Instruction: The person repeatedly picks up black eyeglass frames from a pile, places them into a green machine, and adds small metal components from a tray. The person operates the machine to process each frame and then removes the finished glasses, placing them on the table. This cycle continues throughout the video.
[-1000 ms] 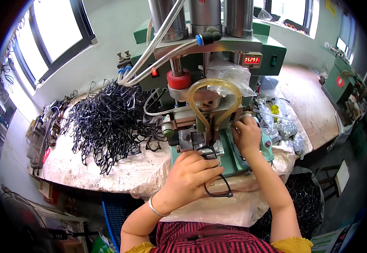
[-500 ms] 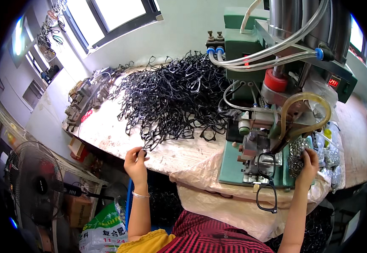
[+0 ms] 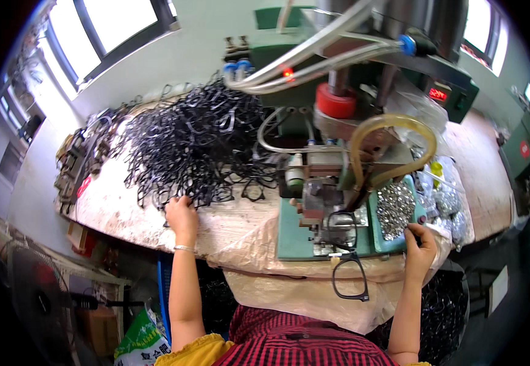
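Pinching one black frame at the uncountable tangled pile (image 3: 185, 140), left hand (image 3: 181, 216) works while right hand (image 3: 420, 247), fingers curled, nips something too small to identify beside the rivet tray (image 3: 394, 210); two frames (image 3: 350, 276) lie near.

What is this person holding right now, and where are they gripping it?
The left hand rests on the near edge of the pile of black eyeglass frames; whether it grips one cannot be told. The right hand pinches something too small to identify.

Left hand (image 3: 181, 218) stretched far forward, fingers curled down, right hand (image 3: 420, 251) raised, fingertips pinched together
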Demonstrator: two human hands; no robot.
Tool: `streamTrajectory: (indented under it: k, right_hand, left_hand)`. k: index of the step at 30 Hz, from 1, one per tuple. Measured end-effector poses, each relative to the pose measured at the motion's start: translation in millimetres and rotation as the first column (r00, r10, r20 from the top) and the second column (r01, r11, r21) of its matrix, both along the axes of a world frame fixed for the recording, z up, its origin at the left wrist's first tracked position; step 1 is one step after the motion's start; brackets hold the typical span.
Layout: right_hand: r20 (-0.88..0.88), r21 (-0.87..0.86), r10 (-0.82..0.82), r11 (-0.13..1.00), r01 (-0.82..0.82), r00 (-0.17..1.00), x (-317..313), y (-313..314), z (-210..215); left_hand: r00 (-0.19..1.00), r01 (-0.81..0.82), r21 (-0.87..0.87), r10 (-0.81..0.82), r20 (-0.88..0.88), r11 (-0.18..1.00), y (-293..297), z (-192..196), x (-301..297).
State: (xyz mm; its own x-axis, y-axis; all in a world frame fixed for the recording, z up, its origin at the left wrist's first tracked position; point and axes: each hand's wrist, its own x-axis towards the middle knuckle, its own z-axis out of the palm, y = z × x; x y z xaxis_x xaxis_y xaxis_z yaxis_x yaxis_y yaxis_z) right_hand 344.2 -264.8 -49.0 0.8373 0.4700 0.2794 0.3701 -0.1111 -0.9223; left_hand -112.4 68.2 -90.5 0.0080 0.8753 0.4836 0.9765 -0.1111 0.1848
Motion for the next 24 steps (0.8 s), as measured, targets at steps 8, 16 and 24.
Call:
streamTrajectory:
  k: [8, 16, 24]
  right_hand:
    - [0.181, 0.165, 0.383, 0.896, -0.412, 0.906, -59, 76, 91]
    - [-0.160, 0.380, 0.460, 0.845, -0.376, 0.873, -80, 92, 83]
    - [-0.315, 0.544, 0.574, 0.762, -0.352, 0.756, -104, 86, 110]
  left_hand:
    - [0.852, 0.483, 0.137, -0.500, 0.153, 0.865, -51, 62, 64]
    - [0.077, 0.626, 0.267, -0.398, 0.914, 0.733, -117, 115, 125]
    - [0.042, 0.715, 0.511, -0.758, 0.651, 0.478, -164, 226, 199]
